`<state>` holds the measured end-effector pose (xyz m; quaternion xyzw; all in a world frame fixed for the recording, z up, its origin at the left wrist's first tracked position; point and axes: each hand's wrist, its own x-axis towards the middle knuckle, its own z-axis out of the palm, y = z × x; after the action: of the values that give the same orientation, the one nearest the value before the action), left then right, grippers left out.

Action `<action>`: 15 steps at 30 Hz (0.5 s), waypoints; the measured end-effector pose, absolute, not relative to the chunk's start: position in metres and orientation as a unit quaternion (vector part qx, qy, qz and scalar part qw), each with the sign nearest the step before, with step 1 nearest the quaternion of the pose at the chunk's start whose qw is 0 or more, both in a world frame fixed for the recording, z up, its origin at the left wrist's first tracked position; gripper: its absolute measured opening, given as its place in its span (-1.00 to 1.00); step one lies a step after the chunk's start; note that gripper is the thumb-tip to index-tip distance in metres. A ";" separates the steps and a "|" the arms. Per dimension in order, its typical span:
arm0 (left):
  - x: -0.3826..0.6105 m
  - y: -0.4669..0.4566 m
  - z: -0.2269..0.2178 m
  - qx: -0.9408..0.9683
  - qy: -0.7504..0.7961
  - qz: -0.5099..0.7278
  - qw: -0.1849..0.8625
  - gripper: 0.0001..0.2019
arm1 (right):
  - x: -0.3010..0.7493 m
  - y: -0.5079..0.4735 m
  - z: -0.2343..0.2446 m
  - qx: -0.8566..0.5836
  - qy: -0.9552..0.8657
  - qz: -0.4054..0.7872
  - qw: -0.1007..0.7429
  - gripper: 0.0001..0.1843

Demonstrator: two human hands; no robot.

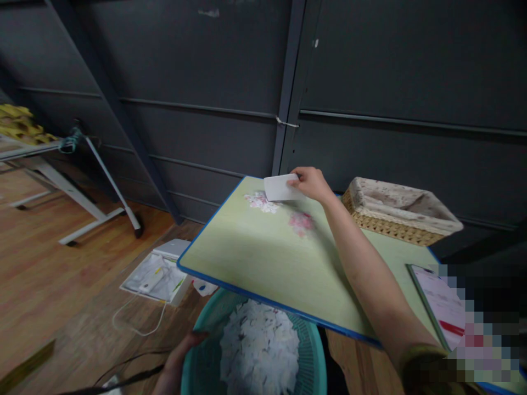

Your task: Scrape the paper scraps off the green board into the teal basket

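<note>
My right hand (pixel 310 182) pinches a white card (pixel 280 188) and holds it on edge over the far side of the pale green tabletop (pixel 255 249). Its lower edge meets a whitish, pink-tinged patch of small pieces (pixel 259 201). A pinker patch (pixel 302 223) lies nearer to me. Down at the table's near edge, my left hand (pixel 185 351) grips the left rim of a teal plastic basket (pixel 195 354), its thumb over the rim. White paper-like scraps (pixel 261 345) are heaped inside; most of my left fingers are hidden.
A cloth-lined wicker basket (pixel 391 233) stands at the table's back right, and a clipboard (pixel 436 299) lies at the right. On the floor is an open white box (pixel 164 277) with a cable. Dark panels (pixel 206 71) rise behind; a wheeled table (pixel 78 197) stands left.
</note>
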<state>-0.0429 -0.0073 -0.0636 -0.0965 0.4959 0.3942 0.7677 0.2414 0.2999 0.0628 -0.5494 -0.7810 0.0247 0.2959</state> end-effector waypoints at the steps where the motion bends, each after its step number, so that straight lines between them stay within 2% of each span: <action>1: -0.043 -0.008 -0.064 -0.098 0.496 0.399 0.765 -0.51 | 0.241 0.300 0.063 -0.547 -0.781 0.026 0.300 -0.72; 6: -0.043 -0.010 -0.070 -0.106 0.499 0.411 0.755 -0.49 | 0.241 0.299 0.065 -0.557 -0.785 0.024 0.271 -0.74; 10: -0.047 -0.011 -0.080 -0.109 0.499 0.398 0.762 -0.45 | 0.241 0.297 0.068 -0.570 -0.769 0.011 0.291 -0.73; 15: -0.051 -0.012 -0.093 -0.097 0.481 0.407 0.770 -0.58 | 0.233 0.297 0.063 -0.571 -0.768 0.017 0.290 -0.72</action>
<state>-0.0511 -0.0119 -0.0926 -0.0973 0.4810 0.4070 0.7704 0.2328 0.2969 0.0628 -0.5714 -0.7676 0.0171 0.2898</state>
